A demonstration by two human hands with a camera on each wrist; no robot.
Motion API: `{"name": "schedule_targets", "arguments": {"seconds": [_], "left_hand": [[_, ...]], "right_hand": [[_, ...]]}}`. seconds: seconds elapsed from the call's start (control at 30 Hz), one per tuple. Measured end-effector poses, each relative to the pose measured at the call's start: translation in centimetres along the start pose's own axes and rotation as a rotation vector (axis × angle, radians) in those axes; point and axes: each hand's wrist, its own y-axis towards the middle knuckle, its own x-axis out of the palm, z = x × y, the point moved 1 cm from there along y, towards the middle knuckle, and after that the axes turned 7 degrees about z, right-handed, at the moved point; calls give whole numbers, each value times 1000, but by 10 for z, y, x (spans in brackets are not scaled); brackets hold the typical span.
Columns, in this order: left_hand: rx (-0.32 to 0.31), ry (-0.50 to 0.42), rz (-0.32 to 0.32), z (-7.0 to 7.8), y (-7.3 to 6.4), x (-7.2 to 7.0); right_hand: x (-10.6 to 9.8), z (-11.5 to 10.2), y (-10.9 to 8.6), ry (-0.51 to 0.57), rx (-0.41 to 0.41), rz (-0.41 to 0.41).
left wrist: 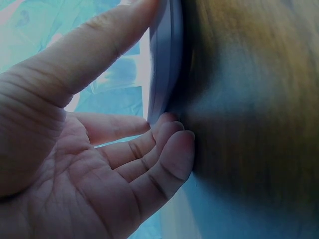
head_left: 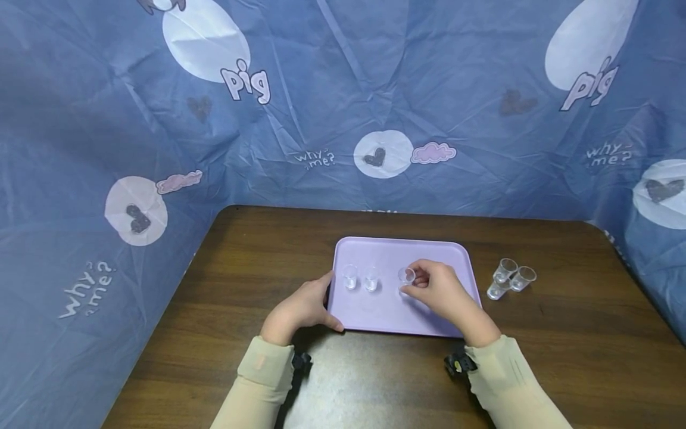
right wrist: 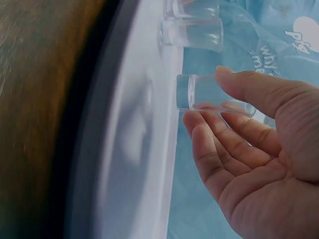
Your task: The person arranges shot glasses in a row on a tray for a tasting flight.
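My right hand [head_left: 440,290] pinches a small clear shot glass [head_left: 406,276] between thumb and fingers, over the lilac tray [head_left: 375,316]. In the right wrist view this shot glass [right wrist: 199,94] looks thick-based and is held at its sides; its base appears slightly off the tray. Two more shot glasses, one on the far left [head_left: 350,277] and one beside it [head_left: 371,279], stand upright on the tray's left half. My left hand [head_left: 304,307] touches the tray's left edge and front left corner, thumb apart from the loosely extended fingers [left wrist: 174,154].
Right of the tray, on the brown wooden table [head_left: 225,310], stand three more shot glasses: a rear one [head_left: 505,269], a right one [head_left: 523,278] and a front one [head_left: 497,290], close together. A blue printed cloth [head_left: 321,119] hangs behind and along the sides.
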Motion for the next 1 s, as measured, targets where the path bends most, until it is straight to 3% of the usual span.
{"name": "schedule_targets", "arguments": {"seconds": [0.37,1.0], "left_hand": [[-6,-2,3,0,0,-1],[-1,3,3,-1,1,1]], "right_hand": [[14,2,9,-19,0,-15],[23,4,13,17,20,-12]]}}
